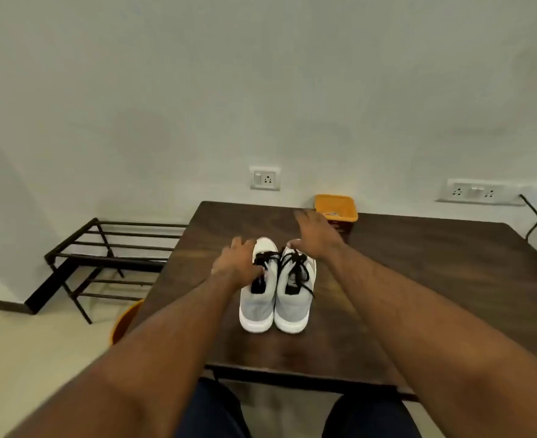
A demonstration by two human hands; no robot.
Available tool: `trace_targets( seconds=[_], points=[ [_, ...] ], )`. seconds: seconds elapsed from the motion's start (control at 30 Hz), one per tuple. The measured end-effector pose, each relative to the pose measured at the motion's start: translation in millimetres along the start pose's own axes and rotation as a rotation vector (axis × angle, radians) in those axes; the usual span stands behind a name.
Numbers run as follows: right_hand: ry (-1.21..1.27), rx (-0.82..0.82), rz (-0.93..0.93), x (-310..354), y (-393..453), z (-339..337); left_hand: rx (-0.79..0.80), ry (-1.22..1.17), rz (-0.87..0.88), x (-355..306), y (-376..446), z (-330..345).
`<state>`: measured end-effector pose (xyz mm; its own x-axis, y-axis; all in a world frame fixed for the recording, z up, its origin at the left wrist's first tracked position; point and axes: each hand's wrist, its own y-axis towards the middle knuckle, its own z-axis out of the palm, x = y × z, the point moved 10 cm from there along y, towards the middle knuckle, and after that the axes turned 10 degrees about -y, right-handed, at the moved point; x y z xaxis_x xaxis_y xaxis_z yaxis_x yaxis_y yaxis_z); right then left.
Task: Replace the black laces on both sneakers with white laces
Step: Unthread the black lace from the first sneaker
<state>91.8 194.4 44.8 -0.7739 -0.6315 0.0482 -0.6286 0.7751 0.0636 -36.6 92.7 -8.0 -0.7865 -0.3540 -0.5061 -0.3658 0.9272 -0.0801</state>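
— So, what sits nearest on the surface (419, 279)?
— Two grey sneakers (273, 298), side by side, heels toward the person, black laces (295, 263) still in both.
— And the hands?
— The left hand (238, 260) rests on the left sneaker's laced top; whether it pinches anything, I cannot tell. The right hand (316, 235) hovers beyond the right sneaker's toe, fingers spread, holding nothing.
— Farther back?
— An orange basket (336, 208) behind the sneakers, at the wall.

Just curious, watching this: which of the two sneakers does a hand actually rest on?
The left sneaker: the left hand lies on its laced top. The right hand reaches past the right sneaker, fingers spread above the table.
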Motion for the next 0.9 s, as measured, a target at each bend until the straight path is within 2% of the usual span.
trace_targets(
  seconds=[0.17,0.33,0.5,0.67,0.8,0.87,0.9],
  points=[
    [0.175,0.251,-0.019,8,-43,98,0.113,-0.222,-0.079,21,-15,67],
    [0.422,0.16,-0.018,2,-54,121,-0.009,-0.153,-0.036,20,-14,86],
    [0.355,0.256,-0.072,-16,-59,143,-0.052,-0.191,-0.095,24,-10,95],
    [0.343,0.233,-0.12,-14,-69,134,-0.026,-0.189,-0.07,18,-14,98],
    [0.324,0.246,-0.087,-15,-93,132,0.043,-0.206,0.031,19,-31,107],
    [0.423,0.229,-0.058,-21,-103,130,0.14,-0.225,0.053,27,-33,106],
    [0.554,0.183,-0.01,-28,-109,127,0.185,-0.237,0.064,32,-34,103]
  ],
)
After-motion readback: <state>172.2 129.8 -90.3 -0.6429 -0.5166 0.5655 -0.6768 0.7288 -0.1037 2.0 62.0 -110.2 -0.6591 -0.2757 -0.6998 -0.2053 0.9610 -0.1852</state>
